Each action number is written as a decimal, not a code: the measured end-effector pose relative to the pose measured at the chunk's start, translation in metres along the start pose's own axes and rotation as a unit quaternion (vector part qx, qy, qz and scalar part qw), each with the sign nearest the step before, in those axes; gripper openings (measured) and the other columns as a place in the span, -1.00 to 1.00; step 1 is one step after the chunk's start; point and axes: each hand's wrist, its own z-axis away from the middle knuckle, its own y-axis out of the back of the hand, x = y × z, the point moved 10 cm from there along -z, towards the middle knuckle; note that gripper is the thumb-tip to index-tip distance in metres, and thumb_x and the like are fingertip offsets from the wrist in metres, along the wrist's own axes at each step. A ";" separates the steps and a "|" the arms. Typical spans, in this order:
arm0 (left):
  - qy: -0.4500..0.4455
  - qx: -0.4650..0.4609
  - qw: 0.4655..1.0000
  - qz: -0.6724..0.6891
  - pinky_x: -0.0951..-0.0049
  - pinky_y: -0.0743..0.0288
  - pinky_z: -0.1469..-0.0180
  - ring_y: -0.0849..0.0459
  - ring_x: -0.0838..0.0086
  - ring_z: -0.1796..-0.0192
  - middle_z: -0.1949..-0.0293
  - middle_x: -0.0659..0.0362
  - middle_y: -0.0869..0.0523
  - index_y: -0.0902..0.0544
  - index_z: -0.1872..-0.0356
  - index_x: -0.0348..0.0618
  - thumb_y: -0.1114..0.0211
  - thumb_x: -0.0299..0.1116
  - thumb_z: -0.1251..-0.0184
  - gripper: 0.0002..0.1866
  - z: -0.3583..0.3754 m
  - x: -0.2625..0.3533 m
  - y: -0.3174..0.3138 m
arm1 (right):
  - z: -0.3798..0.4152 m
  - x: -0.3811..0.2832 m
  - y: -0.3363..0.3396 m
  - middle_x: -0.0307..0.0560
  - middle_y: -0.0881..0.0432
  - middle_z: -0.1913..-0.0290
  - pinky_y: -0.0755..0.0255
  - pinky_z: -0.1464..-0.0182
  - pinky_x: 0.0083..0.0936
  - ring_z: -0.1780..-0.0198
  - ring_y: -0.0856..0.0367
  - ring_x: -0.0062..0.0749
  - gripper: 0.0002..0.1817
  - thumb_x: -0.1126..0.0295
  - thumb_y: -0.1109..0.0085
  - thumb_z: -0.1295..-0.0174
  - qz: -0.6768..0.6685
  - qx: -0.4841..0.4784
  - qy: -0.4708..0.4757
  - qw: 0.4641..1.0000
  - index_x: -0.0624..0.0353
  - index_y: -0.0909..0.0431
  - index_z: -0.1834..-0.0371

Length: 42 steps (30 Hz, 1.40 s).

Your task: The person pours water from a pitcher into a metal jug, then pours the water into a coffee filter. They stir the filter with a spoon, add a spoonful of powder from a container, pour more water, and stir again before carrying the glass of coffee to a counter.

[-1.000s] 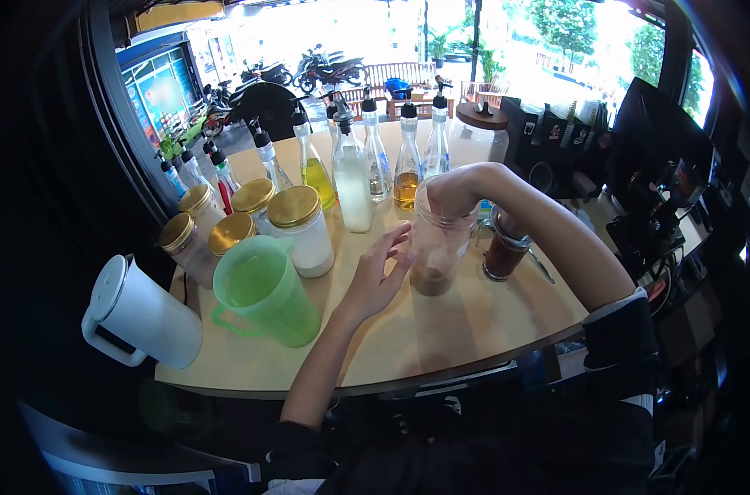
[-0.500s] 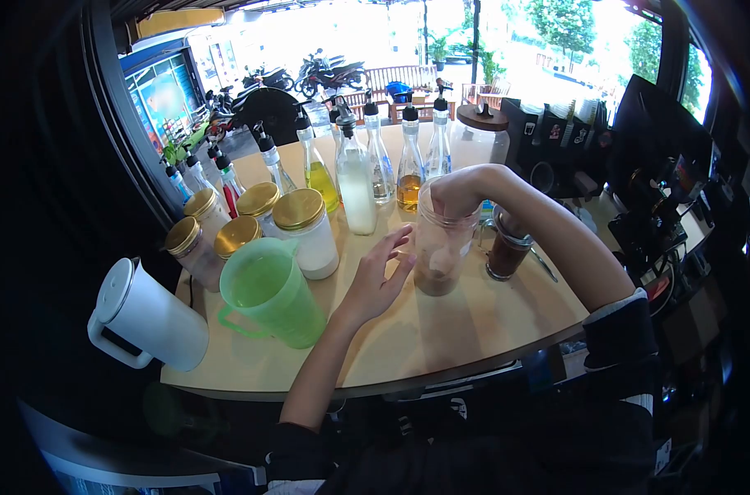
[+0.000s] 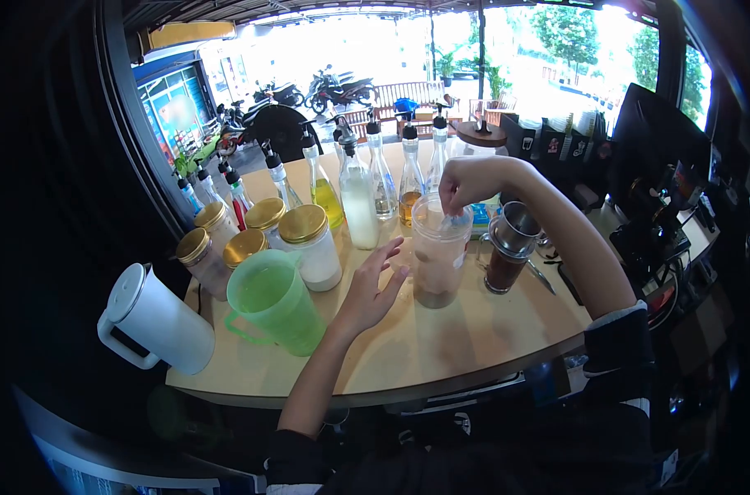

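A clear plastic jar [image 3: 437, 268] with a little brown powder at its bottom stands on the table. My right hand [image 3: 476, 183] is bent down at the jar's mouth, fingers pinched together; what they hold reaches into the rim and I cannot tell its kind. My left hand [image 3: 373, 289] is open just left of the jar, thumb and fingers apart, holding nothing. Right of the jar, a metal drip filter [image 3: 519, 224] sits on a glass of dark brown liquid [image 3: 503, 272]. A spoon or knife [image 3: 542, 278] lies beside the glass.
A green pitcher [image 3: 277, 301] and a white jug [image 3: 156, 318] stand at the left front. Behind them are several gold-lidded jars [image 3: 309, 247]. Pump bottles [image 3: 358, 202] line the back of the table [image 3: 375, 363]. A wooden-lidded jar [image 3: 480, 136] stands behind my right hand.
My right hand has risen from inside the jar to its mouth, fingers now at the rim. The metal filter on the glass has come into fuller view. My left hand stays about the same.
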 end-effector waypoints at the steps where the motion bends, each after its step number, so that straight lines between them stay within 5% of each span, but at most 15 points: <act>1: -0.002 0.001 1.000 -0.002 0.21 -0.42 -0.21 -0.53 0.17 -0.21 -0.16 -0.11 -0.53 -0.35 -0.29 -0.24 -0.16 -0.28 -0.37 -0.49 0.000 0.002 0.000 | 0.006 0.000 0.009 -0.22 -0.71 0.41 -0.43 0.35 -0.65 0.40 -0.59 -0.63 -0.82 0.39 -0.25 -0.02 -0.022 0.033 0.022 0.999 0.21 -0.71 0.34; 7: -0.020 0.058 0.997 -0.038 0.16 -0.32 -0.30 -0.38 0.22 -0.34 -0.31 0.01 -0.39 -0.28 -0.35 -0.18 -0.21 -0.28 -0.35 -0.42 -0.003 0.014 0.000 | 0.036 0.030 0.027 -0.29 -0.65 0.45 -0.37 0.33 -0.74 0.40 -0.51 -0.76 -0.82 0.33 -0.32 -0.15 -0.144 0.138 0.051 0.979 0.24 -0.69 0.31; 9: -0.076 0.116 0.986 -0.093 0.19 -0.30 -0.30 -0.42 0.11 -0.28 -0.22 -0.11 -0.41 -0.30 -0.28 -0.31 -0.25 -0.32 -0.28 -0.41 -0.004 0.031 0.004 | 0.043 0.042 0.025 -0.29 -0.65 0.45 -0.36 0.33 -0.73 0.41 -0.50 -0.76 -0.82 0.34 -0.31 -0.15 -0.176 0.156 0.070 0.969 0.24 -0.68 0.31; 15: -0.125 0.204 0.965 -0.107 0.24 -0.36 -0.23 -0.52 0.13 -0.16 -0.07 -0.07 -0.53 -0.43 -0.15 -0.28 -0.30 -0.41 -0.18 -0.50 -0.008 0.077 -0.012 | 0.082 0.058 0.039 -0.28 -0.64 0.45 -0.37 0.34 -0.76 0.40 -0.50 -0.78 -0.84 0.39 -0.28 -0.17 -0.211 0.219 0.127 0.944 0.27 -0.68 0.28; 20: -0.205 0.178 0.955 -0.119 0.34 -0.46 0.00 -0.62 0.24 0.06 0.08 0.02 -0.63 -0.54 0.00 -0.26 -0.29 -0.47 -0.14 -0.64 -0.024 0.118 -0.064 | 0.116 0.095 0.045 -0.30 -0.63 0.44 -0.37 0.29 -0.74 0.36 -0.50 -0.78 -0.86 0.42 -0.25 -0.19 -0.200 0.286 0.154 0.924 0.30 -0.66 0.31; 22: -0.195 0.116 0.971 -0.081 0.33 -0.47 0.00 -0.62 0.24 0.06 0.06 0.02 -0.62 -0.54 -0.01 -0.25 -0.34 -0.45 -0.11 -0.61 -0.037 0.120 -0.093 | 0.131 0.122 0.044 -0.18 -0.68 0.40 -0.44 0.16 -0.58 0.33 -0.57 -0.64 -0.82 0.39 -0.26 -0.15 -0.208 0.315 0.085 0.922 0.30 -0.66 0.31; 23: -0.177 0.097 0.977 -0.065 0.27 -0.39 -0.18 -0.57 0.16 -0.09 -0.01 0.00 -0.58 -0.49 -0.10 -0.22 -0.38 -0.40 -0.10 -0.50 -0.044 0.114 -0.104 | 0.139 0.125 0.040 -0.18 -0.68 0.40 -0.44 0.16 -0.58 0.33 -0.57 -0.64 -0.82 0.39 -0.26 -0.15 -0.210 0.312 0.086 0.923 0.30 -0.66 0.31; 25: -0.172 0.115 0.976 -0.067 0.27 -0.38 -0.20 -0.54 0.16 -0.13 -0.06 -0.02 -0.54 -0.45 -0.14 -0.23 -0.41 -0.38 -0.07 -0.44 -0.056 0.113 -0.117 | 0.165 0.133 0.045 -0.10 -0.67 0.41 -0.43 0.19 -0.55 0.34 -0.59 -0.54 -0.83 0.41 -0.26 -0.13 -0.145 0.395 0.071 0.905 0.30 -0.65 0.31; 27: -0.147 0.120 0.977 -0.096 0.27 -0.33 -0.28 -0.43 0.16 -0.25 -0.20 -0.06 -0.42 -0.29 -0.28 -0.25 -0.50 -0.27 0.01 -0.19 -0.067 0.098 -0.129 | 0.177 0.145 0.037 -0.07 -0.66 0.41 -0.42 0.20 -0.54 0.34 -0.60 -0.49 -0.83 0.41 -0.26 -0.12 -0.147 0.412 0.071 0.896 0.29 -0.64 0.30; 31: -0.060 0.116 0.987 -0.095 0.26 -0.33 -0.30 -0.44 0.15 -0.28 -0.19 -0.07 -0.45 -0.15 -0.37 -0.25 -0.57 -0.17 0.10 0.02 -0.084 0.075 -0.148 | 0.190 0.160 0.025 -0.04 -0.63 0.40 -0.44 0.20 -0.47 0.33 -0.62 -0.32 -0.85 0.43 -0.23 -0.14 -0.136 0.435 0.075 0.887 0.30 -0.61 0.29; 34: 0.077 0.029 0.997 -0.003 0.29 -0.34 -0.29 -0.47 0.24 -0.27 -0.23 -0.03 -0.45 -0.16 -0.38 -0.21 -0.60 -0.12 0.16 0.06 -0.094 0.038 -0.165 | 0.193 0.167 0.018 -0.04 -0.61 0.38 -0.46 0.20 -0.43 0.31 -0.63 -0.26 -0.86 0.44 -0.21 -0.16 -0.143 0.437 0.084 0.884 0.30 -0.60 0.29; 42: 0.107 0.082 0.989 -0.061 0.33 -0.49 -0.17 -0.64 0.30 -0.09 -0.02 0.00 -0.64 -0.42 -0.21 -0.22 -0.62 -0.12 0.21 -0.12 -0.087 0.032 -0.163 | 0.190 0.165 0.012 -0.02 -0.59 0.33 -0.48 0.23 -0.33 0.26 -0.63 -0.14 -0.88 0.42 -0.19 -0.20 -0.094 0.463 0.113 0.874 0.23 -0.59 0.27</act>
